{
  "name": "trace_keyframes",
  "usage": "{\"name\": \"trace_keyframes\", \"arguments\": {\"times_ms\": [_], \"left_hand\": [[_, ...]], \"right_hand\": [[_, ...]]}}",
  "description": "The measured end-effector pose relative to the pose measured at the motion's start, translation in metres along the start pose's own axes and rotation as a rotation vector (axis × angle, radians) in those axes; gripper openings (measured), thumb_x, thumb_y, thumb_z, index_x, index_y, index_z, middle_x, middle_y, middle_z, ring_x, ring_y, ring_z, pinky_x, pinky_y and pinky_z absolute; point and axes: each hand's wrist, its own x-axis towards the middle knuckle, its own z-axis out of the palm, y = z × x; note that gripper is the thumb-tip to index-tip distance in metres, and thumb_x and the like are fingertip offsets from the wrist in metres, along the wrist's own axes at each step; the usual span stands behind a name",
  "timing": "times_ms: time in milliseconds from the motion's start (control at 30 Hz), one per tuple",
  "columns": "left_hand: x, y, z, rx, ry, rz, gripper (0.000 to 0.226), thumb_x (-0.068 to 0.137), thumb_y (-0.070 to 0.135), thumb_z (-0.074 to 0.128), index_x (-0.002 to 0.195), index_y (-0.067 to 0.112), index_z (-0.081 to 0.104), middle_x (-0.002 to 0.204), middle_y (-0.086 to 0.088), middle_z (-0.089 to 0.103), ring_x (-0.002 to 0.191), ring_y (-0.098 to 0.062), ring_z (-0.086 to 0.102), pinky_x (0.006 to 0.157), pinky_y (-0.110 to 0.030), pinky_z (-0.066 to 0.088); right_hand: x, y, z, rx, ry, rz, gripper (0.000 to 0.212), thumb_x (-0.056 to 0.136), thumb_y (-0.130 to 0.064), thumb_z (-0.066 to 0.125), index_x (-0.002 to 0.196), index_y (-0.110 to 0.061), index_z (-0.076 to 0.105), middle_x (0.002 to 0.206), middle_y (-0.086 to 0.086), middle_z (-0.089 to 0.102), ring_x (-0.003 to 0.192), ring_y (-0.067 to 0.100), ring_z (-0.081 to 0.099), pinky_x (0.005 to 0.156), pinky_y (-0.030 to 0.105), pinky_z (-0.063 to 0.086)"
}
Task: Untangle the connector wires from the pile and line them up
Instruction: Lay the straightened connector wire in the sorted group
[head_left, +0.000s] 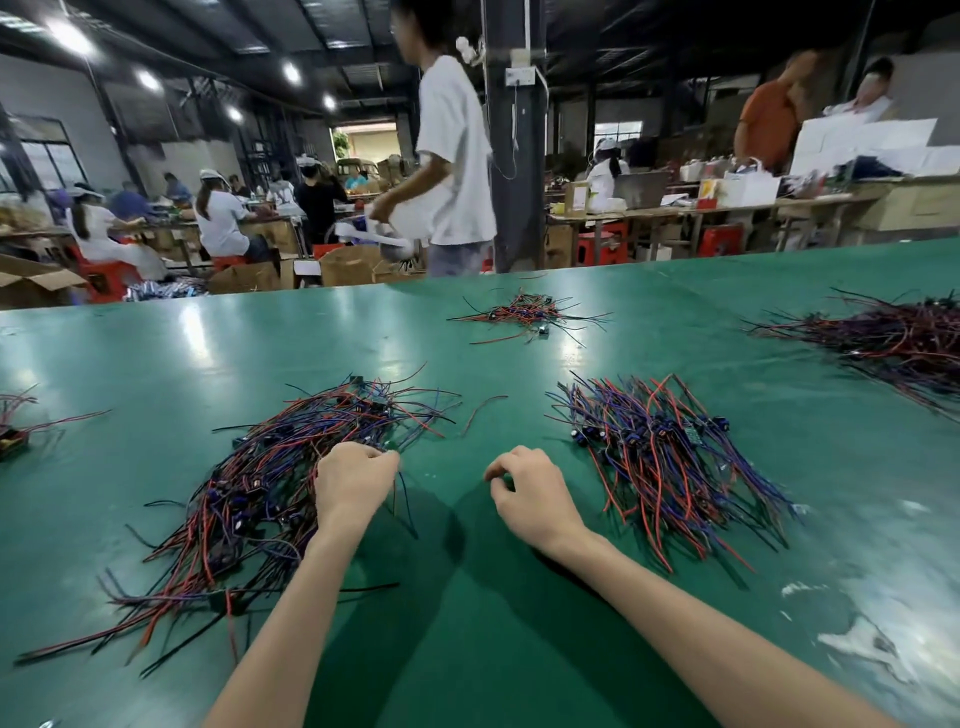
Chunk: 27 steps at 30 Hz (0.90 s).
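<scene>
Lower left of frame: tangled pile (249, 483) of red, blue and black connector wires, spread on the green mat (467, 597).
Left hand (356, 480): at the pile's right edge, fingers curled round a few wires (402, 501), whose thin ends hang below the fist.
Right hand (530, 493): near the left hand at mid-frame, between the pile and the row, fingers curled under with the thumb close to them; whether it pinches anything cannot be told.
Row (660, 452): right of centre, wires lying roughly parallel, slanting from upper left to lower right, small connectors gathered across the middle.
Small heap (524, 314): upper centre of the mat, well apart from the hands.
Dark heap (893, 338): at the right edge.
Person (452, 156): white shirt, standing beyond the mat's far edge, upper centre.
</scene>
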Motion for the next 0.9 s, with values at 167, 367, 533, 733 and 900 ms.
{"name": "trace_keyframes", "arguments": {"times_ms": [167,367,533,733,900], "left_hand": [[0.002,-0.006,-0.011,0.328,0.198,0.027,0.026,0.083,0.025,0.057,0.079,0.003,0.071,0.085,-0.014,0.067,0.088,-0.033,0.059,0.074,-0.034,0.048],[0.01,-0.014,-0.01,0.322,0.222,0.344,0.049,0.074,-0.007,0.06,0.122,0.003,0.057,0.124,-0.015,0.057,0.117,-0.03,0.046,0.1,-0.037,0.038],[0.007,-0.003,0.021,0.366,-0.017,0.506,0.033,0.099,0.021,0.039,0.126,0.011,0.054,0.123,-0.007,0.061,0.11,-0.026,0.057,0.094,-0.038,0.039],[0.023,-0.017,0.028,0.482,0.03,0.305,0.046,0.098,0.034,0.042,0.139,0.014,0.04,0.133,-0.009,0.048,0.115,-0.026,0.053,0.095,-0.038,0.038],[0.025,-0.023,0.032,0.508,0.02,0.33,0.035,0.097,0.034,0.047,0.129,0.021,0.053,0.135,-0.003,0.045,0.121,-0.023,0.046,0.099,-0.038,0.033]], "right_hand": [[-0.001,0.001,-0.001,0.016,0.001,0.006,0.022,0.089,-0.013,0.049,0.096,-0.013,0.07,0.105,0.004,0.065,0.104,0.023,0.051,0.093,0.033,0.039],[0.0,-0.001,0.0,0.018,-0.003,0.009,0.023,0.09,-0.013,0.048,0.097,-0.013,0.07,0.104,0.003,0.065,0.104,0.022,0.05,0.094,0.034,0.039],[-0.002,-0.002,0.0,0.031,-0.009,0.002,0.023,0.09,-0.012,0.048,0.097,-0.013,0.07,0.103,0.003,0.065,0.104,0.021,0.05,0.095,0.033,0.038],[-0.002,-0.002,0.0,0.02,-0.018,-0.007,0.024,0.09,-0.011,0.047,0.096,-0.013,0.07,0.103,0.002,0.066,0.103,0.022,0.051,0.094,0.035,0.039],[-0.003,-0.002,0.0,0.017,-0.026,-0.01,0.023,0.09,-0.011,0.047,0.095,-0.013,0.07,0.1,0.002,0.065,0.101,0.022,0.05,0.092,0.034,0.039]]}}
